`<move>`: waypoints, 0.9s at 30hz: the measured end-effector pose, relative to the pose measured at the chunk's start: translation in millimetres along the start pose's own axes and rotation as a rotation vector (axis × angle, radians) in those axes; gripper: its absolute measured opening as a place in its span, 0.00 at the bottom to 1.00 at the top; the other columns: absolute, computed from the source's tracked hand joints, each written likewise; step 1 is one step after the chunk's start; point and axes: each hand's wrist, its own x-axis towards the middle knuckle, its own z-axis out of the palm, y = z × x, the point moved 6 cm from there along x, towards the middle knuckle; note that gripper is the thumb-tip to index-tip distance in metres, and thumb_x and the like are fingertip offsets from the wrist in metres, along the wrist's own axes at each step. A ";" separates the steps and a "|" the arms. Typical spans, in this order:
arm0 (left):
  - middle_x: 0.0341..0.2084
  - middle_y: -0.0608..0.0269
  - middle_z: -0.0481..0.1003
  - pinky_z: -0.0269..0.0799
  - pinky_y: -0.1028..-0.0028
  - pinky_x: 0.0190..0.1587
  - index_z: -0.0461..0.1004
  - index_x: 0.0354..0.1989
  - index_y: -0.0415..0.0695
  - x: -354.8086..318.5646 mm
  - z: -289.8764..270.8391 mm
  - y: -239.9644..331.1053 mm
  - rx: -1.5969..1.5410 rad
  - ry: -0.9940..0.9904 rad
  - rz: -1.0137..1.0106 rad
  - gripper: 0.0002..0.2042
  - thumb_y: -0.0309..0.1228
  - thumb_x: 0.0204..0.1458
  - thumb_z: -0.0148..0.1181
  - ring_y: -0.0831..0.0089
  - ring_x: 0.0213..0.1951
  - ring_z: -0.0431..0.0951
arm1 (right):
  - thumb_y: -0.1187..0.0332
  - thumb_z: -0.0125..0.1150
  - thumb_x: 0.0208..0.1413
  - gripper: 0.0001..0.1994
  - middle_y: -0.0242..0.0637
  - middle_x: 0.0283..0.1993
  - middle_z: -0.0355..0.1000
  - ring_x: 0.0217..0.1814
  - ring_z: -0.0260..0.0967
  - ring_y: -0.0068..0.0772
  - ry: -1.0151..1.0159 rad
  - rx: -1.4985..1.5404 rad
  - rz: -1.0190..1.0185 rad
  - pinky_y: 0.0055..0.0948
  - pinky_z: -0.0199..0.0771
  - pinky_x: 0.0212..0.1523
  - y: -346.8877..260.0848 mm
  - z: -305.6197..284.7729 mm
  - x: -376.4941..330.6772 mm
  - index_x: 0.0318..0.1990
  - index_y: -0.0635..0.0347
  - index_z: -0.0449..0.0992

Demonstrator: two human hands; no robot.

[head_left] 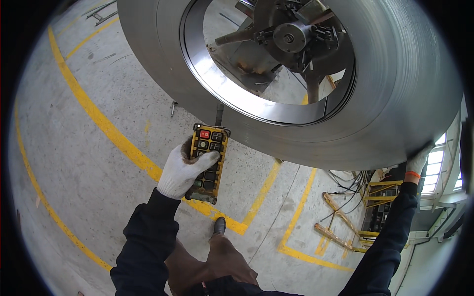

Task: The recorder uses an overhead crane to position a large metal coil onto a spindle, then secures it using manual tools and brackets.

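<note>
The gloved left hand [180, 171] has its fingers wrapped around a yellow-and-black push-button remote [212, 173] near the steel coil [395, 84], whose lower-right edge the gloved right hand [419, 161] touches, finger pose unclear

Grey concrete floor [64, 163] below both hands, speckled and scuffed. Yellow floor lines [106, 127] run past the left hand [178, 169] on its left and near sides; more between the hands. Small metal piece [173, 109] on the floor, beyond the left hand; can't tell what. Ladder-like metal frame [102, 18] far beyond it, leftward. Dark machine hub [291, 37], round front plate: beyond both hands, between them sideways. Left of and below the right hand [418, 162]: yellow rack [385, 184], tangled black cables [356, 186], wooden beams [334, 237]. Paned window [434, 163] right of it, bright.
</note>
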 end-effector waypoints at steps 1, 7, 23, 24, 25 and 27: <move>0.41 0.58 0.80 0.80 0.73 0.46 0.73 0.55 0.33 2.7 1.0 2.4 -0.011 -0.008 -0.002 0.23 0.35 0.56 0.71 0.76 0.40 0.81 | 0.70 0.48 0.63 0.42 0.59 0.81 0.41 0.82 0.46 0.55 -0.014 -0.126 -0.041 0.39 0.46 0.82 5.5 -2.7 6.9 0.77 0.69 0.30; 0.42 0.59 0.80 0.79 0.74 0.46 0.73 0.55 0.34 20.9 -3.5 12.4 0.031 0.037 0.025 0.25 0.38 0.56 0.73 0.77 0.41 0.80 | 0.75 0.53 0.63 0.45 0.60 0.81 0.40 0.81 0.49 0.55 -0.005 -0.283 -0.111 0.37 0.47 0.82 -22.2 25.8 5.7 0.77 0.71 0.27; 0.41 0.60 0.80 0.80 0.73 0.46 0.74 0.55 0.35 58.7 16.5 13.7 0.063 0.005 0.027 0.22 0.33 0.56 0.70 0.77 0.39 0.80 | 0.70 0.54 0.61 0.45 0.61 0.80 0.42 0.79 0.51 0.56 0.061 -0.418 -0.094 0.37 0.53 0.79 11.9 44.8 17.6 0.76 0.73 0.29; 0.40 0.61 0.80 0.79 0.74 0.45 0.74 0.55 0.35 58.0 16.8 16.2 0.076 0.010 0.024 0.21 0.32 0.56 0.70 0.78 0.39 0.80 | 0.67 0.52 0.61 0.44 0.60 0.80 0.42 0.80 0.50 0.55 0.065 -0.313 -0.064 0.38 0.53 0.79 8.8 47.9 16.5 0.76 0.72 0.30; 0.39 0.62 0.79 0.79 0.74 0.44 0.74 0.54 0.35 58.2 17.6 18.1 0.089 0.015 0.022 0.20 0.31 0.56 0.69 0.78 0.38 0.79 | 0.64 0.51 0.62 0.43 0.58 0.80 0.42 0.80 0.50 0.54 0.075 -0.201 -0.022 0.39 0.52 0.79 5.7 45.9 15.7 0.77 0.70 0.31; 0.40 0.61 0.80 0.79 0.74 0.45 0.75 0.53 0.35 54.9 16.2 14.1 0.066 0.010 0.010 0.20 0.33 0.57 0.70 0.78 0.39 0.80 | 0.58 0.48 0.64 0.42 0.54 0.81 0.43 0.81 0.49 0.53 0.087 0.004 0.059 0.40 0.51 0.80 0.5 44.5 9.3 0.77 0.67 0.34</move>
